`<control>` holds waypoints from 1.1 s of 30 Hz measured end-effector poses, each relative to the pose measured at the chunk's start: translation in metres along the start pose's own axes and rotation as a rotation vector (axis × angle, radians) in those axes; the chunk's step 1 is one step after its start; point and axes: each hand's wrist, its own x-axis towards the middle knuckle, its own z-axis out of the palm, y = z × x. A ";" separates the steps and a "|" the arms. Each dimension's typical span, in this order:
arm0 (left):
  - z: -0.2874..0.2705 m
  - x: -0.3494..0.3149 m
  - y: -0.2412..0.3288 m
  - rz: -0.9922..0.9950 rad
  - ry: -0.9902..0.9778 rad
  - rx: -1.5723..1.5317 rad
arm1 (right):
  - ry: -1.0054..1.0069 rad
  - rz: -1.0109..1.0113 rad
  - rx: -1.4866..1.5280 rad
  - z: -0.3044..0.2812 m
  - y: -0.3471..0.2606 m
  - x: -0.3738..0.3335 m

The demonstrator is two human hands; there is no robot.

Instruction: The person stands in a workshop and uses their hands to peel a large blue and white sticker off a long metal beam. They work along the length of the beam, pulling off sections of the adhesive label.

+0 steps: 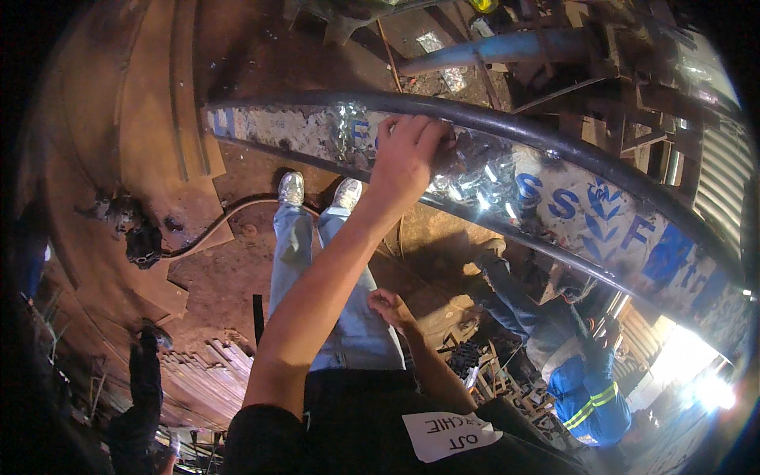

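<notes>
A long, tapering panel [546,190] with worn white paint and blue lettering runs across in front of me, with a dark round tube [507,127] along its far edge. My left hand [408,154] reaches onto its middle, fingers bent and pressed together beside a shiny, scraped patch [475,178]. Something dark shows by the fingertips; whether I hold it is not clear. My right hand [388,305] hangs low by my thigh, fingers loosely curled and a little apart, with nothing visible in it.
A co-worker in a blue jacket [590,400] with reflective stripes bends near the panel's right side. Left lies a dark object [142,245] with a hose [214,226] curving toward my feet. Metal strips [206,376] lie lower left, near another person's dark-trousered leg [146,380].
</notes>
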 end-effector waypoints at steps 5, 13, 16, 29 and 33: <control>0.016 0.001 0.022 -0.270 0.020 0.063 | 0.042 0.022 0.012 0.005 -0.003 -0.001; 0.022 -0.002 0.033 -0.412 0.177 -0.088 | 0.068 -0.053 0.007 0.006 -0.005 -0.007; 0.014 -0.004 0.032 -0.304 0.207 -0.082 | 0.064 0.018 0.060 0.007 -0.001 -0.003; 0.024 0.003 0.021 -0.219 0.189 0.011 | 0.074 0.003 -0.031 0.003 -0.001 -0.002; 0.028 0.002 0.031 -0.321 0.249 -0.012 | 0.110 -0.094 0.064 0.005 -0.009 -0.010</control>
